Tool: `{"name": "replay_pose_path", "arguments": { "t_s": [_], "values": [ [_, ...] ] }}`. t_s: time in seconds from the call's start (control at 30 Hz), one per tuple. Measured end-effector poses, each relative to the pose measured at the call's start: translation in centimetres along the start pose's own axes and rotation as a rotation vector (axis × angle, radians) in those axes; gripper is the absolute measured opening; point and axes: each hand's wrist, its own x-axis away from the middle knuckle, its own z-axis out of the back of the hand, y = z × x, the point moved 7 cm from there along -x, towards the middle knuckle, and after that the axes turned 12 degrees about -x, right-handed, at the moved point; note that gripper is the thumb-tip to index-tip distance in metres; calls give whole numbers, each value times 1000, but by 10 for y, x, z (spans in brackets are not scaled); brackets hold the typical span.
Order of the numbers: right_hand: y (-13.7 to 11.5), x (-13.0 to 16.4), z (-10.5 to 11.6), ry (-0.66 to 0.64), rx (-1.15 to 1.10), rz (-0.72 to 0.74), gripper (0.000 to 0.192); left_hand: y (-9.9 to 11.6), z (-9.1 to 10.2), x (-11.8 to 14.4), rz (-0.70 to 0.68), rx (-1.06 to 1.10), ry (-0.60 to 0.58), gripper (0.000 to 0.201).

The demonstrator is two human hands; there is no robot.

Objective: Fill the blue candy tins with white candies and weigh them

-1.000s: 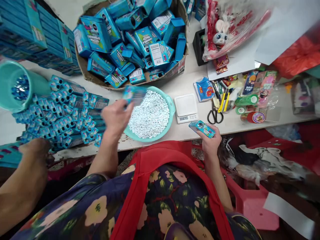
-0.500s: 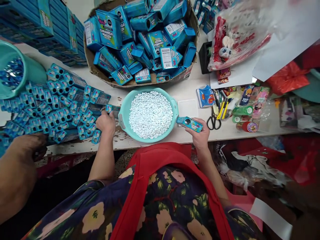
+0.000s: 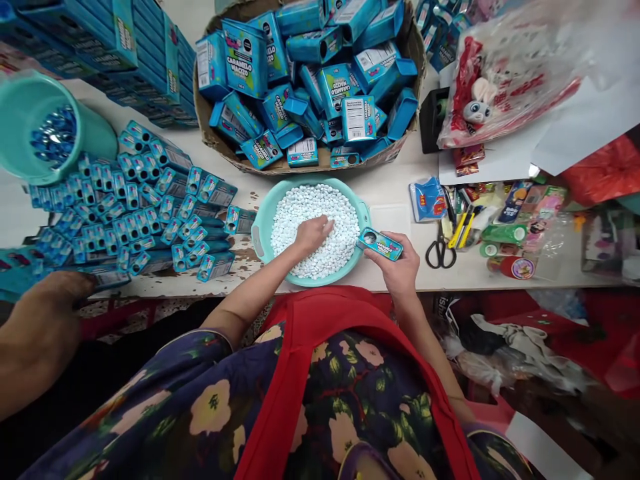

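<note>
Left hand (image 3: 313,233): palm down, fingers curled into the heap of small white candy pellets (image 3: 310,207) filling the round teal plastic basin (image 3: 260,220); whether any pellets are pinched cannot be told. Forearm enters from 7 o'clock, crossing the table's near edge.

Right hand (image 3: 400,267): grasping a small flat blue candy box with a round window (image 3: 381,243), held level just past the basin's rim at 3 o'clock, window end toward the pellets.

Brown cardboard carton (image 3: 210,133), 12 o'clock of the basin: loosely piled with larger blue candy cartons, lying at all angles.

Teal plastic bucket (image 3: 30,113), 10 o'clock: holds small shiny blue pieces, too small to tell.

Rows of small blue window boxes (image 3: 130,207), 9 o'clock: laid in overlapping ranks, the nearest just beside the basin's handle.

White worn tabletop (image 3: 390,193): bare strip between basin and the black-handled scissors (image 3: 439,248) at 3 o'clock; near edge chipped under the basin.

Another person's hand (image 3: 47,293), 8 o'clock, rests at the table's near edge.
</note>
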Motion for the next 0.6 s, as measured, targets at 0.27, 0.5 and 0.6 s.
{"name": "replay_pose_path", "arguments": {
  "t_s": [0.27,0.5,0.6],
  "values": [
    [-23,5,-54,-221,224,243,36,26,61,28,210,1378,24,36],
    [-22,7,-81,-298,356,278,35,47,80,42,195,1316,324,32],
    [-22,6,-80,-301,362,268,35,46,79,39,198,1298,363,35]
  ]
}}
